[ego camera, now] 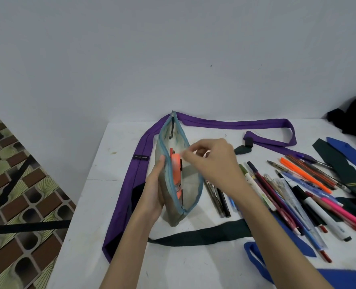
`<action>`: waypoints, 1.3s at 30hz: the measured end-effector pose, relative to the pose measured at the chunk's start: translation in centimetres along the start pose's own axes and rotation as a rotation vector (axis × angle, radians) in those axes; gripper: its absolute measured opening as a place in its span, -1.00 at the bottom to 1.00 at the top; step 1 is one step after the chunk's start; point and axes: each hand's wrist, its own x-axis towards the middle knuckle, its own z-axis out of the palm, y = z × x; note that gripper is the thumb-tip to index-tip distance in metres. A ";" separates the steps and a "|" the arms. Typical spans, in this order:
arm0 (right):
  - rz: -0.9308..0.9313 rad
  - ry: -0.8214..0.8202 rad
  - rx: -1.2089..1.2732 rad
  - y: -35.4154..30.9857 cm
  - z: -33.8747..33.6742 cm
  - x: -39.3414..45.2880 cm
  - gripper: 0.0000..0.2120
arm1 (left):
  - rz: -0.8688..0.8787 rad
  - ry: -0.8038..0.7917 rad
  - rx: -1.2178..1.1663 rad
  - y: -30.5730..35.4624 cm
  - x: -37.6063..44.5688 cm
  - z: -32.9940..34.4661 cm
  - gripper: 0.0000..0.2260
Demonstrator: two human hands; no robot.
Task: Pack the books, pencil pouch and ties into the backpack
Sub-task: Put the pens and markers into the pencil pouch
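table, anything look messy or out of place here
Yes. Loose pens and pencils lie scattered on the white table right of the open translucent blue-zippered pencil pouch, not inside it. The purple tie, dark green tie and blue tie sprawl unfolded across the table.

White table (85, 236) against pale wall (131, 49); patterned tile floor (16, 184) at left.

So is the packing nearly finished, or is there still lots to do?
Still lots. Done: an orange marker and a few pens sit inside the open pencil pouch. In hand: the left hand holds the pouch upright while the right hand reaches over its mouth. Left: many pens lie loose on the table, the purple tie and other ties are unpacked, and the dark bag waits.
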 end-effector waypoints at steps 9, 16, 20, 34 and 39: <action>0.153 0.056 -0.254 6.6 0.0 2.9 -0.88 | -0.028 0.040 -0.057 -0.2 0.4 -0.5 -0.41; 0.157 -0.097 -0.786 10.0 3.5 2.2 -0.74 | -0.019 0.031 -0.057 -0.1 0.4 -0.6 -0.44; 0.158 -0.104 -0.674 9.5 3.1 2.4 -0.79 | -0.006 0.026 -0.078 -0.1 0.4 -0.4 -0.44; -0.248 0.342 0.150 -2.0 -1.1 1.6 -0.86 | -0.002 -0.020 -0.071 -0.1 0.2 0.0 -0.49; -0.142 0.084 -0.387 -0.2 1.7 1.5 -0.82 | 0.028 -0.032 -0.040 0.1 0.0 0.1 -0.54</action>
